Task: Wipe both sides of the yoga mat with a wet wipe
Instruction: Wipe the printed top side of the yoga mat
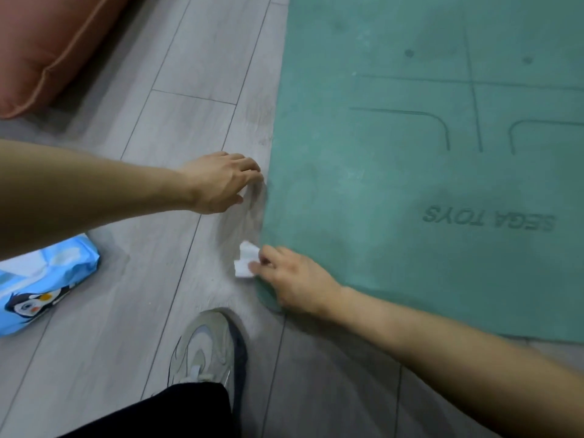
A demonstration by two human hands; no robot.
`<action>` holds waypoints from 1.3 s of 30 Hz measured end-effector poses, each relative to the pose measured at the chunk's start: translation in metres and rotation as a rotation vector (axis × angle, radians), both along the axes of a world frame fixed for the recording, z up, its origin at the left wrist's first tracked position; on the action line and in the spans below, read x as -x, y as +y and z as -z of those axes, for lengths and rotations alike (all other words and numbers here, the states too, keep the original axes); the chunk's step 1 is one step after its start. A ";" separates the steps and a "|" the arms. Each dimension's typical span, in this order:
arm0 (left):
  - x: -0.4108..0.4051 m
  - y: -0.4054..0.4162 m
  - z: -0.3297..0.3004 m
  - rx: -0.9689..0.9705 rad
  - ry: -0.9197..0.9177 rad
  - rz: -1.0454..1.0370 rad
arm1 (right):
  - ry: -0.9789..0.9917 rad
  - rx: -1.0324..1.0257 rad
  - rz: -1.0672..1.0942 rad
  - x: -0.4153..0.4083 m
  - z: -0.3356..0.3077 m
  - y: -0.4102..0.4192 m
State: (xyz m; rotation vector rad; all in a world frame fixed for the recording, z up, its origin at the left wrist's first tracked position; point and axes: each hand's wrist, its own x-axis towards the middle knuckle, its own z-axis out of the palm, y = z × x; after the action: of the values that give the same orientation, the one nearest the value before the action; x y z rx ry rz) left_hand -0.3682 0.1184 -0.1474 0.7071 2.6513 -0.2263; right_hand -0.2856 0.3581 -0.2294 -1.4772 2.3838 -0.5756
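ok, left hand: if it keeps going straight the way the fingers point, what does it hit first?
Most likely the left long edge of the yoga mat. The left hand points right across the floor, fingertips just short of that edge. Nothing visible lies between; its height above the floor is unclear.

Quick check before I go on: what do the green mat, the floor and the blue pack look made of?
Green yoga mat: looks like matte foam or rubber, with debossed lines and lettering. Grey plank floor: wood-look laminate or vinyl, with printed grain and thin seams. Blue penguin-printed wipe pack: soft glossy plastic film, crinkled and shiny.
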 end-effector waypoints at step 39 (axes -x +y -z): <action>0.029 0.089 0.015 -0.108 0.099 0.301 | 0.099 0.105 0.991 -0.023 0.009 0.076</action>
State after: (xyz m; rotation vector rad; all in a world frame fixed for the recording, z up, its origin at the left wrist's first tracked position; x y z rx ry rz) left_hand -0.3974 0.2078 -0.1628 1.1594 2.6557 -0.2046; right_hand -0.2626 0.4337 -0.2382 -0.2356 3.0990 -0.8296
